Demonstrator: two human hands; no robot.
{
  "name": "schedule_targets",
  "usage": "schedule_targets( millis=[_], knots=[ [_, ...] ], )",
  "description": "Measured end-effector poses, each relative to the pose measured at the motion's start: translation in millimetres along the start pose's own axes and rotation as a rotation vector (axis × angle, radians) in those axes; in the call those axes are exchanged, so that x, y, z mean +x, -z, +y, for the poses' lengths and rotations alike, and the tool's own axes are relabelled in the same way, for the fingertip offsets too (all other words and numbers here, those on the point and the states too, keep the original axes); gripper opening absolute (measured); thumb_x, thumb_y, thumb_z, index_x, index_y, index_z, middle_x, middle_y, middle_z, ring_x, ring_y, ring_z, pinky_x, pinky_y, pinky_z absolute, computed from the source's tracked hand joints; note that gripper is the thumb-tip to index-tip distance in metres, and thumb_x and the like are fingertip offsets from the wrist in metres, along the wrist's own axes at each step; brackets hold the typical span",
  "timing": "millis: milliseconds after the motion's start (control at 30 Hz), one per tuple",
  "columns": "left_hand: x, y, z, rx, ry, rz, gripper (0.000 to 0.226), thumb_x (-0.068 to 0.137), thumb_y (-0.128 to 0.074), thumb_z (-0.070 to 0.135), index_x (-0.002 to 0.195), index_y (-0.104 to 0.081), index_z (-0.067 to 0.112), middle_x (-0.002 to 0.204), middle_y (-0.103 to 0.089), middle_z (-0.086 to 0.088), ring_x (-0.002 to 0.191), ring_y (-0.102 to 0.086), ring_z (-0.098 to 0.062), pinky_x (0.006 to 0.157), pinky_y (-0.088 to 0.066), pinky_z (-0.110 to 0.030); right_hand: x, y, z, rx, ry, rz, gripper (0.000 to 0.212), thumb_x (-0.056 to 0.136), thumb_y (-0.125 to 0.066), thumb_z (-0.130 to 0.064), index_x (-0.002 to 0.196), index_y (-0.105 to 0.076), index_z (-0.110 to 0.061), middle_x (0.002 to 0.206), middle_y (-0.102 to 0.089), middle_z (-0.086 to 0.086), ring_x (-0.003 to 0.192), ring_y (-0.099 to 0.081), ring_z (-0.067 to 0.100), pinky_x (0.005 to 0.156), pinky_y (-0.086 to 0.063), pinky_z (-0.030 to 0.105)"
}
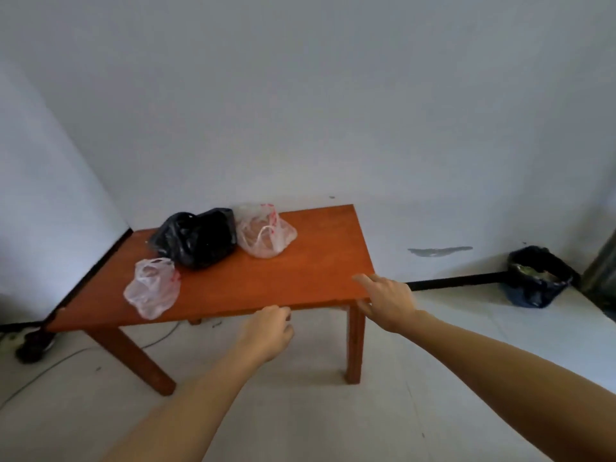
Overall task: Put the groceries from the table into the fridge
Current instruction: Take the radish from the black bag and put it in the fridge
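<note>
Both hands empty, left hand [266,331] loosely curled, right hand [386,301] spread; those bags, black bag [195,240] included, look soft and floppy, so I'd grab the handles.

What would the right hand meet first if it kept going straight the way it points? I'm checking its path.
Probably the table near its right corner; the right hand points left-forward over it. Depth is unclear.

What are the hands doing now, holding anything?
Left hand: loosely curled, empty, at the table front edge.
Right hand: open, empty, at the table's near right corner.
</note>
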State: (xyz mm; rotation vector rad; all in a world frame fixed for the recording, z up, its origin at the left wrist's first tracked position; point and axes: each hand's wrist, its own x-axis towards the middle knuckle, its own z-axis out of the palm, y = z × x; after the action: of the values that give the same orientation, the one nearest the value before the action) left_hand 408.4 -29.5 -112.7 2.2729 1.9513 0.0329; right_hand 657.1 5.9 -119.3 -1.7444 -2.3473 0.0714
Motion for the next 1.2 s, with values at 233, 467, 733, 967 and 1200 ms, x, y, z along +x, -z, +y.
schedule_targets(
  millis=[233,467,733,967,1200],
  knots=[
    [33.2,16.9,-122.2,-0.076,0.232,0.046,0.023,0.091,-0.05,0.03,0.107,-0.061,0.018,0.105,-0.062,-0.002,0.094,-0.059,-0.021,0.082,-0.051,-0.041,146.0,-26.7,-85.6,0.004,0.229,-0.055,0.047,0.095,-0.045,-0.041,0.14,-0.035,-0.029,0.123,-0.058,0.002,0.105,-0.061,0.026,0.079,-0.052,0.039],
    [79.2,21.7,-242.9,-0.076,0.305,0.132,0.018,0.091,-0.051,0.033,0.099,-0.062,0.02,0.096,-0.062,0.003,0.084,-0.059,-0.013,0.077,-0.053,-0.035,255.1,-76.6,-176.5,0.003,0.36,-0.096,0.047,0.095,-0.045,-0.041,0.14,-0.036,-0.03,0.133,-0.054,0.0,0.107,-0.06,0.023,0.08,-0.052,0.037],
    [159.8,59.1,-389.3,-0.051,0.259,0.182,0.021,0.091,-0.048,0.033,0.096,-0.063,0.02,0.09,-0.063,0.005,0.083,-0.061,-0.015,0.073,-0.05,-0.034,388.9,-117.2,-263.9,0.033,0.301,-0.087,0.045,0.094,-0.043,-0.038,0.137,-0.04,-0.027,0.124,-0.057,0.002,0.097,-0.062,0.026,0.07,-0.048,0.035],
    [247.6,62.7,-462.9,0.002,0.149,0.105,0.027,0.093,-0.046,0.029,0.113,-0.057,0.017,0.108,-0.057,-0.002,0.102,-0.055,-0.022,0.081,-0.047,-0.035,464.6,-153.6,-287.8,0.076,0.209,-0.112,0.04,0.094,-0.045,-0.038,0.133,-0.046,-0.027,0.124,-0.058,-0.001,0.096,-0.062,0.022,0.069,-0.046,0.031],
    [384.2,65.1,-516.7,0.009,0.054,0.112,0.042,0.097,-0.043,0.033,0.135,-0.043,0.016,0.13,-0.045,-0.006,0.121,-0.043,-0.026,0.096,-0.044,-0.039,567.5,-191.7,-288.3,0.129,0.119,-0.076,0.039,0.096,-0.044,-0.039,0.133,-0.047,-0.027,0.12,-0.059,-0.004,0.097,-0.062,0.021,0.066,-0.046,0.031]
  ],
)
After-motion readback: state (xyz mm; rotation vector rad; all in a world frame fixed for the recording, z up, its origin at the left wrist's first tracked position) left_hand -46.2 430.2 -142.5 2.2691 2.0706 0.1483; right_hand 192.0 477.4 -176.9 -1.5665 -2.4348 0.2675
